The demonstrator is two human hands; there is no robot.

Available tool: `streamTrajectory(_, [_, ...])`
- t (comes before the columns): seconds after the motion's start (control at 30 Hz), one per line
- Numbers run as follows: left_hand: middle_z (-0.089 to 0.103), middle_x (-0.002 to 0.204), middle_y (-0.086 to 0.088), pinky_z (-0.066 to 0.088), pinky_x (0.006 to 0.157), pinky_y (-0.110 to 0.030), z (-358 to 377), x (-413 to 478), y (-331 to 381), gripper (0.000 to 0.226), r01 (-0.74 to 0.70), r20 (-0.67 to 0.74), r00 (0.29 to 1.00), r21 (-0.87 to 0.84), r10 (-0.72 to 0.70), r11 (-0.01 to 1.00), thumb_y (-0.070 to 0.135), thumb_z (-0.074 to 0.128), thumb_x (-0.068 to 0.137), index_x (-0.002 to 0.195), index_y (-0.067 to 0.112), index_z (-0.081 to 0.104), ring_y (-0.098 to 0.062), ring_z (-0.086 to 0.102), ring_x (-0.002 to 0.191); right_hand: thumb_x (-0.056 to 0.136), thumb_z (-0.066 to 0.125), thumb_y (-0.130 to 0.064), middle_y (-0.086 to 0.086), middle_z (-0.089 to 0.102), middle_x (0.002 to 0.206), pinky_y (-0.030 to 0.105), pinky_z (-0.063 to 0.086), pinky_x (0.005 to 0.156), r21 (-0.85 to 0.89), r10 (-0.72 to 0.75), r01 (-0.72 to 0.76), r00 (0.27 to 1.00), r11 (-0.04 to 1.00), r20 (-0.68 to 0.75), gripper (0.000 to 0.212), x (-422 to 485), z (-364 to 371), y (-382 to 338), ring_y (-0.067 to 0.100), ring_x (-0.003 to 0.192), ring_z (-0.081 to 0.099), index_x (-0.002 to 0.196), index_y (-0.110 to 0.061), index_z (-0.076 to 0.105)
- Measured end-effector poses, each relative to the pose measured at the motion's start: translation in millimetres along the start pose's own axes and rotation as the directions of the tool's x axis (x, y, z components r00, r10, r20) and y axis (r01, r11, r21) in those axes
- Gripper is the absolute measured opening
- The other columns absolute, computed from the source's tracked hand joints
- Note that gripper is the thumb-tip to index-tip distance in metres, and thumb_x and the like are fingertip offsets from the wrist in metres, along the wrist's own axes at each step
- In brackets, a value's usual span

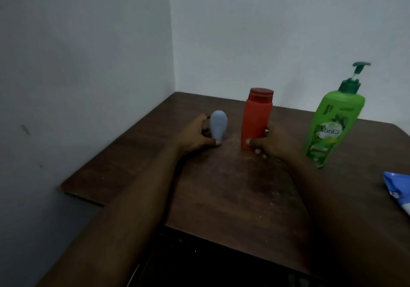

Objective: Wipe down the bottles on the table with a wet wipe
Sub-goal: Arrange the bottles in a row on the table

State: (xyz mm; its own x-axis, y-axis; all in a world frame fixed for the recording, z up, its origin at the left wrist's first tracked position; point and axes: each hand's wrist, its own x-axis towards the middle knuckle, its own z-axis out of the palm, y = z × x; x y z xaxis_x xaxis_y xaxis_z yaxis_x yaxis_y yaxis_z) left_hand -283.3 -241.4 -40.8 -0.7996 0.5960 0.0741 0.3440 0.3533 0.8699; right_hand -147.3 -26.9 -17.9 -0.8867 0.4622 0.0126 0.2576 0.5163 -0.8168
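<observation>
Three bottles stand on a dark wooden table (233, 193). A small grey-blue rounded bottle (218, 124) is upright at the left, and my left hand (196, 135) grips its lower part from the left, thumb at its base. A red bottle (257, 118) with a red cap stands in the middle; my right hand (271, 141) holds its lower right side, thumb across the front. A tall green pump bottle (332, 127) stands free at the right. No loose wipe shows in either hand.
A blue and white wet-wipe pack (399, 190) lies at the table's right edge, partly cut off. The table sits in a corner of two pale walls. Its left part ends in a lower step, and the near edge drops to a dark space.
</observation>
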Motion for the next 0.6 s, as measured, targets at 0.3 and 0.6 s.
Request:
streamTrajectory(0.3, [0.074, 0.123, 0.010, 0.051, 0.098, -0.026, -27, -6, -9, 0.057, -0.007, 0.067, 0.998, 0.078, 0.002, 0.997, 0.021, 0.090, 0.079, 0.132, 0.024, 0.068, -0.006, 0.067, 0.114, 0.084, 0.084, -0.016, 0.001, 0.070, 0.117, 0.037, 0.065, 0.073, 0.051, -0.104, 0.098, 0.986, 0.994, 0.133, 0.065, -2, 29, -12, 0.025, 0.088, 0.074, 0.140, -0.018, 0.053])
streamTrajectory(0.6, [0.073, 0.124, 0.008, 0.049, 0.093, -0.021, -29, -3, -10, 0.052, -0.014, 0.114, 0.993, 0.067, 0.006, 0.998, 0.017, 0.088, 0.083, 0.131, 0.022, 0.068, -0.005, 0.066, 0.115, 0.087, 0.080, -0.020, -0.001, 0.070, 0.117, 0.031, 0.064, 0.076, 0.128, -0.098, 0.081, 0.987, 0.988, 0.129, 0.065, -3, 21, 3, 0.019, 0.079, 0.071, 0.145, -0.018, 0.051])
